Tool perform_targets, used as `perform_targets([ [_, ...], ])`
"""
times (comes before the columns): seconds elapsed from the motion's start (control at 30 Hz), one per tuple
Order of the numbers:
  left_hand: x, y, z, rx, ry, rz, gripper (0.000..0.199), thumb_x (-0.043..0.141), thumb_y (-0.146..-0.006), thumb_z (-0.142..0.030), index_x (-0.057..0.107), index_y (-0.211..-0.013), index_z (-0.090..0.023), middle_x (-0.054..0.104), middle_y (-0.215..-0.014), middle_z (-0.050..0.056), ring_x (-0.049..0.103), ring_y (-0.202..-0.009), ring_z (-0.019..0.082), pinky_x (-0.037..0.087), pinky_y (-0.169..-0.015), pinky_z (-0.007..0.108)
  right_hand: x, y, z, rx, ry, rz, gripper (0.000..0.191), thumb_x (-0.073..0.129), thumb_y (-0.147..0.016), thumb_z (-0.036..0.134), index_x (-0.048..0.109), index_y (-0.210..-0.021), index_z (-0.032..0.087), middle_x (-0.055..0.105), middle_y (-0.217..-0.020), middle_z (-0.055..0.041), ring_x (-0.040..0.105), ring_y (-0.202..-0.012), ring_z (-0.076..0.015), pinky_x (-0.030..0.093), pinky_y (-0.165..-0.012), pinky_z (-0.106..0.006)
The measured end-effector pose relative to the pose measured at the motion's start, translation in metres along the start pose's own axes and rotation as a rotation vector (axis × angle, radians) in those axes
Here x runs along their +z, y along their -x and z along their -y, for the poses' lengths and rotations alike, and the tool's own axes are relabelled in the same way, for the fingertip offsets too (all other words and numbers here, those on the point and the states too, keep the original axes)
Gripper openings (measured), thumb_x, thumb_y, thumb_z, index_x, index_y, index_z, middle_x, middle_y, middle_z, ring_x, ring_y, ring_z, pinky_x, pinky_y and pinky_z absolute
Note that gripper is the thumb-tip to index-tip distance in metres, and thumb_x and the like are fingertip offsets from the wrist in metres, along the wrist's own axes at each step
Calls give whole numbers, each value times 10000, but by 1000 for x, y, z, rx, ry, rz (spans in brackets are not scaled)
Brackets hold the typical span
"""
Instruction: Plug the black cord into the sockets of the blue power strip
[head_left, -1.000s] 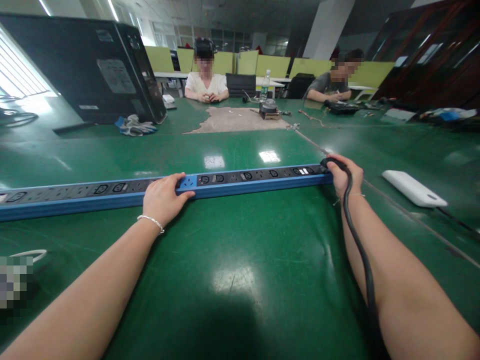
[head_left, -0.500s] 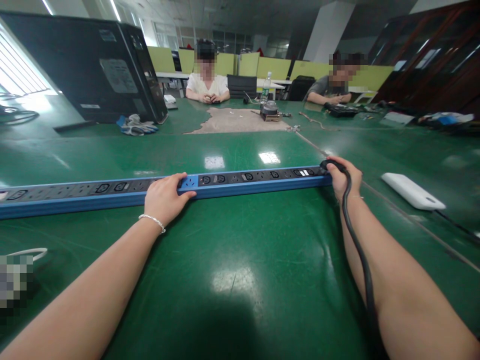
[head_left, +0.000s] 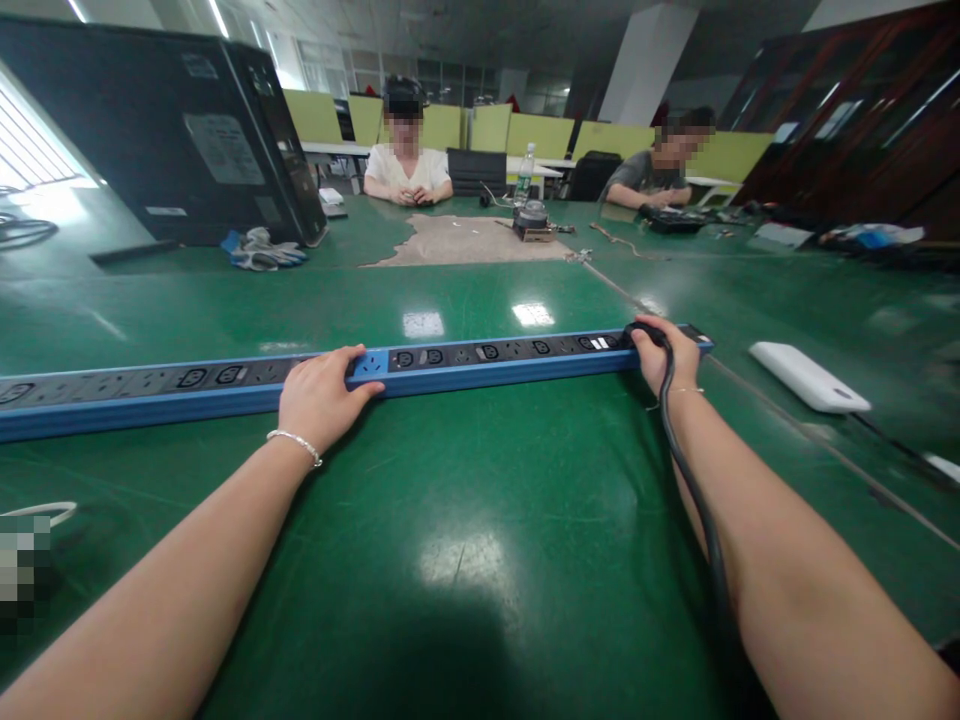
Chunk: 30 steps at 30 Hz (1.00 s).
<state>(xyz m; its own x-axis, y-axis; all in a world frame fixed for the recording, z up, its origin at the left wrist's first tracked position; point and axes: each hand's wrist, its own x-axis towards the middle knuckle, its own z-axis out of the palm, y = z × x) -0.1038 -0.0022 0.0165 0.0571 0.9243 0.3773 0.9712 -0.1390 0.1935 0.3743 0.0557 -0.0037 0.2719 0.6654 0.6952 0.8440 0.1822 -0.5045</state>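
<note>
A long blue power strip [head_left: 480, 378] with a row of black sockets lies across the green table. My left hand [head_left: 321, 390] is closed around its middle, fingers over the top and thumb along the near side, beside a blue socket [head_left: 370, 364]. Near the strip's right end, my right hand [head_left: 671, 352] grips a black power plug [head_left: 640, 330] from above. The plug is against the socket face; how deep it sits is hidden by the fingers. Its thick black cord [head_left: 686, 470] hangs down along my right forearm.
A white power bank [head_left: 810, 377] with a cable lies to the right. At the back left stand a black computer case [head_left: 180, 140] and gloves [head_left: 264, 250]. Two people sit across the table, near a bottle [head_left: 524, 178]. A blurred-out object is at the left edge.
My right hand has shifted slightly left along the strip with the plug, and the strip's right end now shows past it. My left hand keeps its grip. The view has turned slightly.
</note>
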Motion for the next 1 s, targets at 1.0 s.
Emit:
perform_targets([
  [1.0,1,0,0,7,-24,5,535,523,-810,-490,519,-1254,-192,613,-1237,106,546,-1153,293,392,-985,424,-13,-10,-28,123,-399,-313,262,606,-753,364,654,-950,198,683,-1006,-62,616,-969,-244,472,-921,-438],
])
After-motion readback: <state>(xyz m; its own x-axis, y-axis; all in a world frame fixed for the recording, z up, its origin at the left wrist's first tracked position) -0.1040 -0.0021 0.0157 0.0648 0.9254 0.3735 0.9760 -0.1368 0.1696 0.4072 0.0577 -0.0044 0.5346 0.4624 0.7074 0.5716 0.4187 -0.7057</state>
